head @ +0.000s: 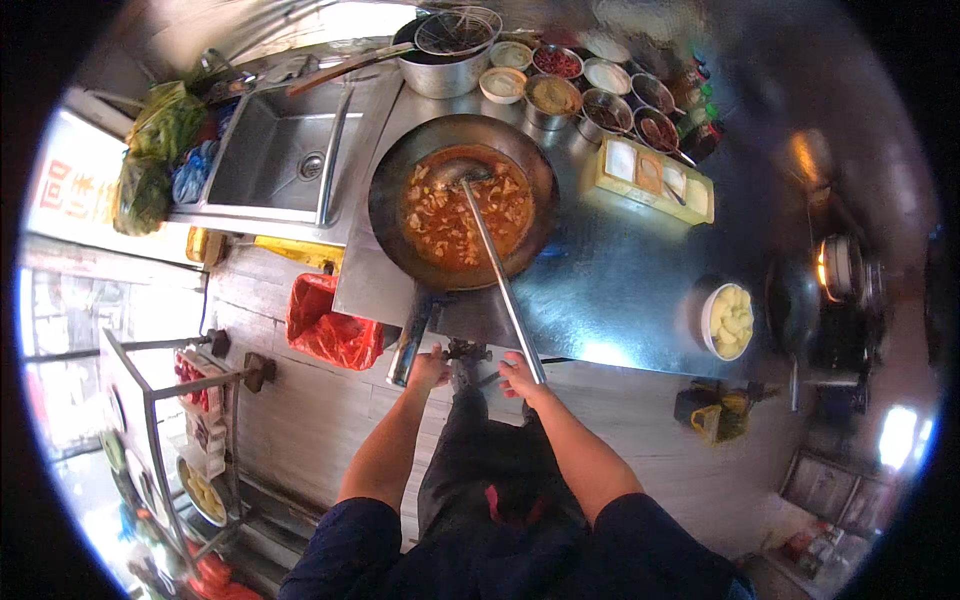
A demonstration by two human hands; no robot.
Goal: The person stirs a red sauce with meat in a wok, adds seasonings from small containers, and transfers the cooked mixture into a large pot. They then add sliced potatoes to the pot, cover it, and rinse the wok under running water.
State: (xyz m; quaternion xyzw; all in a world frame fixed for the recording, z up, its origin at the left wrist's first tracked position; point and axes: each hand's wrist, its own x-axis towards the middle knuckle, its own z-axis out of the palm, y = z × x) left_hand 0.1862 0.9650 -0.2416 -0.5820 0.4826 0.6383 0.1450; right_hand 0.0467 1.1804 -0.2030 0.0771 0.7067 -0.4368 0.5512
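A dark wok [386, 225] stands on the steel counter, holding a reddish sauce with pieces that look like meat [442, 225]. A metal ladle [491, 240] rests with its bowl in the sauce and its long handle reaching over the counter's front edge. Beside the wok's metal handle [409, 349] is my left hand [430, 369], its thumb apart from the fingers and not wrapped around the handle. My right hand [521, 377] is at the ladle handle's end, which overlaps it in view. Its fingers are spread and do not close on the handle.
Seasoning bowls [553, 94] and a divided condiment box [652, 180] line the counter's back. A large pot [444, 75] stands near the sink [270, 150]. At right sits a bowl of pale pieces [727, 321]. A red-lined bin [330, 322] is below left, near a rack [154, 390].
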